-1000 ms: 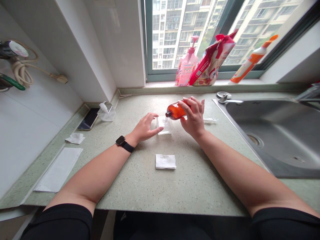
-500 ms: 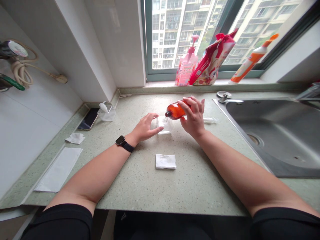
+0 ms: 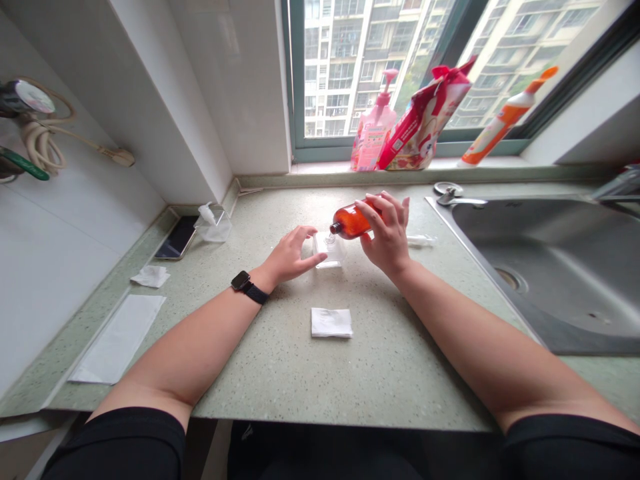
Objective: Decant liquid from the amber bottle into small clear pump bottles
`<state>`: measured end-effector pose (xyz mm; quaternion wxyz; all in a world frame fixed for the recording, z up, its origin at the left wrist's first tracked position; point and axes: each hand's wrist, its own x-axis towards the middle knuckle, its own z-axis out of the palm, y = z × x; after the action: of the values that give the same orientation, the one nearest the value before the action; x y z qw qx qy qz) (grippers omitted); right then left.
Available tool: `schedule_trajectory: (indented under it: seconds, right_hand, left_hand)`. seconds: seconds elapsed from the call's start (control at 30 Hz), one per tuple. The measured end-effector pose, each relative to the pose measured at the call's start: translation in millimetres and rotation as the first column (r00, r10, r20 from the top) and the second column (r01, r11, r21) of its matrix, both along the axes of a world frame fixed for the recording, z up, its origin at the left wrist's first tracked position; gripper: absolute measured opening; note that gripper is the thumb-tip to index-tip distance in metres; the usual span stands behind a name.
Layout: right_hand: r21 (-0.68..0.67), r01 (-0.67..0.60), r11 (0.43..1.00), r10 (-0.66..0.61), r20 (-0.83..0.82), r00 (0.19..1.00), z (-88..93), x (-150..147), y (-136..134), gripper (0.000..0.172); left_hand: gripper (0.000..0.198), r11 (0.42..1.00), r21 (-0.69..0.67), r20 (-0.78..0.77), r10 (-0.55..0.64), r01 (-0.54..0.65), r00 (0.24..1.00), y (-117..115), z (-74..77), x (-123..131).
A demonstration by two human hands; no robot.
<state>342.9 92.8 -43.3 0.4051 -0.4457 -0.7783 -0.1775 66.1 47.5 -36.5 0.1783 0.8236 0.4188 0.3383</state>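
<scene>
My right hand (image 3: 387, 233) is wrapped round an amber bottle (image 3: 354, 222), which is tilted with its dark open neck pointing left. That neck is right at the mouth of a small clear square bottle (image 3: 330, 255) standing on the counter. At the clear bottle's left side is my left hand (image 3: 293, 255), its thumb at the front corner and its fingers at the back, steadying it. Whether liquid is flowing is too small to tell. Nearer to me lies a folded white tissue (image 3: 331, 323).
A steel sink (image 3: 545, 267) with a tap (image 3: 457, 199) is on the right. On the left are a phone (image 3: 177, 238), a clear pump bottle (image 3: 214, 227), a crumpled tissue (image 3: 151, 276) and a white sheet (image 3: 119, 339). A clear plastic piece (image 3: 421, 241) lies behind my right hand.
</scene>
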Motion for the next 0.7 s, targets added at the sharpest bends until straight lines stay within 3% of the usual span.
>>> schedule_trajectory:
  seconds: [0.7]
  right_hand:
    - [0.021, -0.018, 1.0, 0.018, -0.009, 1.0, -0.3, -0.3, 0.0, 0.081]
  left_hand:
    - [0.055, 1.0, -0.022, 0.002, 0.003, -0.003, 1.0, -1.2, 1.4, 0.2]
